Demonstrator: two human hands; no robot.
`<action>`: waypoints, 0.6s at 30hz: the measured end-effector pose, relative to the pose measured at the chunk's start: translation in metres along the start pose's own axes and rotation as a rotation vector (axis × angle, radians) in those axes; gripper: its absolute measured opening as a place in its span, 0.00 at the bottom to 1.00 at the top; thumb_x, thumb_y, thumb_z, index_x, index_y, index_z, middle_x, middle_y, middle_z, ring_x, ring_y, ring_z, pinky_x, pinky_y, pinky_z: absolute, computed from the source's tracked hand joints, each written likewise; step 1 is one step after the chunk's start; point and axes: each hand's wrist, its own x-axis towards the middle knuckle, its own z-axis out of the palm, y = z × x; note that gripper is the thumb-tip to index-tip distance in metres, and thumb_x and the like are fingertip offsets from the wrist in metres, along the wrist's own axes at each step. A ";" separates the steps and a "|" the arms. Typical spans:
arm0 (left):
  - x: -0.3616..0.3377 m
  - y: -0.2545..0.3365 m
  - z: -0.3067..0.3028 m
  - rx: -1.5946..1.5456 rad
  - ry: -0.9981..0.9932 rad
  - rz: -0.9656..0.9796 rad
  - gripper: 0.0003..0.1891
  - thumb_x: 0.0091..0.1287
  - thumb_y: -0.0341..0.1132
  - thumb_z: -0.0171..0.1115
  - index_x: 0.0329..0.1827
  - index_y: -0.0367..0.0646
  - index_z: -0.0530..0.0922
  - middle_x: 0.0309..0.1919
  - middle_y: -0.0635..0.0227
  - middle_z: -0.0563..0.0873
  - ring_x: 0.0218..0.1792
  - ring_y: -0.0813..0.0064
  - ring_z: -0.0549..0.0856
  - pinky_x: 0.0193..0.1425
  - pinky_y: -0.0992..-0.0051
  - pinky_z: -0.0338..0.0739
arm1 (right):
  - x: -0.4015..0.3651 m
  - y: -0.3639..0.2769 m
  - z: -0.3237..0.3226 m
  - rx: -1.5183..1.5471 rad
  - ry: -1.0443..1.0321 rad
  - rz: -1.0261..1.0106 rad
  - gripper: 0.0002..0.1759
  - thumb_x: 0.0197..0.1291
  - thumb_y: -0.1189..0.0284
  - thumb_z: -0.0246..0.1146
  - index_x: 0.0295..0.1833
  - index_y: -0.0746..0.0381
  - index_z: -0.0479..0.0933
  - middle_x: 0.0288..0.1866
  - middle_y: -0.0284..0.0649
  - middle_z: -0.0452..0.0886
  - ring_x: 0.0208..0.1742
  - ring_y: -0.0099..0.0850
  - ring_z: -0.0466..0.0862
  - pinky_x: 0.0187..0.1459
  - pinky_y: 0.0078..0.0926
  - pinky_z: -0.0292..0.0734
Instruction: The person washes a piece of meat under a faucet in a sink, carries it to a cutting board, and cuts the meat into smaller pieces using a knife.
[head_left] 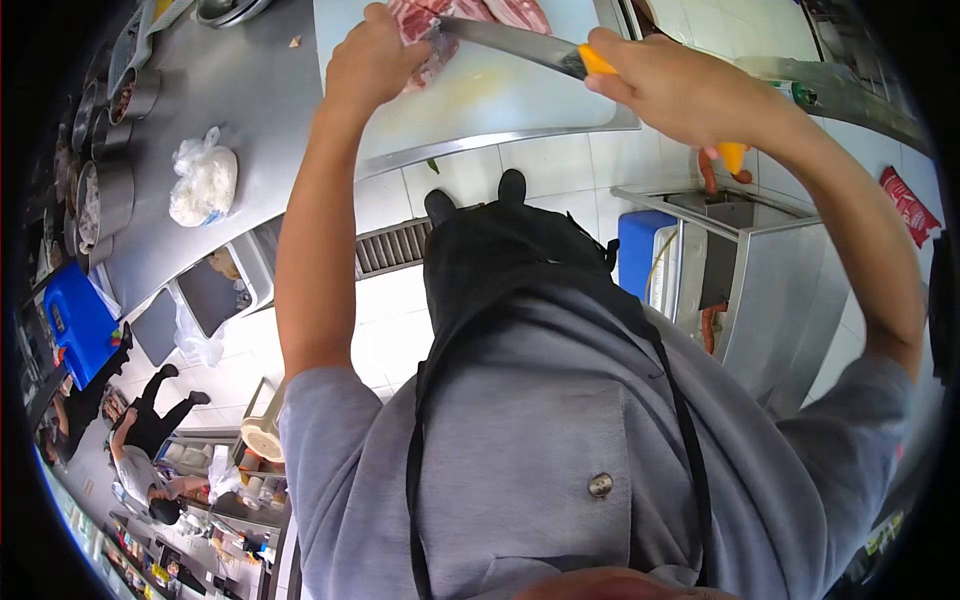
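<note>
My left hand [372,62] presses down on a slab of raw streaky meat [432,40] that lies on a white cutting board [500,95]. In my right hand [655,85] is a knife [510,42] with a yellow-orange handle. Its blade points left and its tip reaches the meat beside my left fingers. More strips of the same meat [515,12] lie at the far edge of the board. I wear a grey shirt and a black apron, and my black shoes [512,188] show on the tiled floor below.
The board rests on a steel counter [250,110] with a white plastic bag [203,183] and several metal pots [105,200] at its left. A blue box [640,250] and a steel stand [760,270] sit on the right. Another person [150,420] bends down at the lower left.
</note>
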 end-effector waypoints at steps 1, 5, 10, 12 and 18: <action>0.001 -0.001 0.001 0.022 0.001 0.013 0.29 0.58 0.48 0.67 0.44 0.26 0.69 0.33 0.37 0.85 0.37 0.40 0.86 0.45 0.53 0.79 | 0.005 0.003 0.000 -0.043 0.037 -0.037 0.16 0.76 0.61 0.48 0.56 0.63 0.63 0.22 0.48 0.78 0.13 0.40 0.79 0.17 0.36 0.77; 0.002 -0.007 0.008 0.009 0.026 0.068 0.28 0.58 0.48 0.67 0.44 0.28 0.69 0.33 0.38 0.85 0.37 0.42 0.86 0.44 0.53 0.79 | 0.010 -0.030 -0.043 0.158 -0.183 -0.168 0.15 0.76 0.61 0.49 0.55 0.62 0.63 0.21 0.49 0.77 0.17 0.43 0.82 0.22 0.41 0.78; -0.002 -0.008 0.004 -0.008 0.041 0.080 0.27 0.58 0.47 0.67 0.44 0.29 0.70 0.34 0.40 0.85 0.37 0.42 0.86 0.43 0.53 0.79 | 0.083 -0.024 0.015 -0.023 0.056 -0.051 0.16 0.76 0.62 0.51 0.56 0.63 0.63 0.29 0.56 0.81 0.28 0.53 0.84 0.32 0.49 0.79; -0.001 -0.013 0.007 -0.022 0.044 0.080 0.27 0.58 0.47 0.68 0.44 0.29 0.70 0.34 0.40 0.85 0.37 0.42 0.86 0.42 0.53 0.79 | 0.108 -0.016 0.034 0.011 0.109 -0.086 0.17 0.75 0.62 0.52 0.57 0.64 0.63 0.32 0.58 0.81 0.31 0.57 0.84 0.35 0.52 0.78; -0.001 -0.011 0.008 -0.074 0.052 0.036 0.29 0.58 0.49 0.69 0.43 0.29 0.69 0.32 0.40 0.84 0.37 0.41 0.85 0.43 0.52 0.79 | 0.171 -0.012 0.079 0.120 0.391 -0.317 0.18 0.72 0.61 0.56 0.54 0.64 0.64 0.36 0.61 0.82 0.37 0.63 0.82 0.38 0.57 0.77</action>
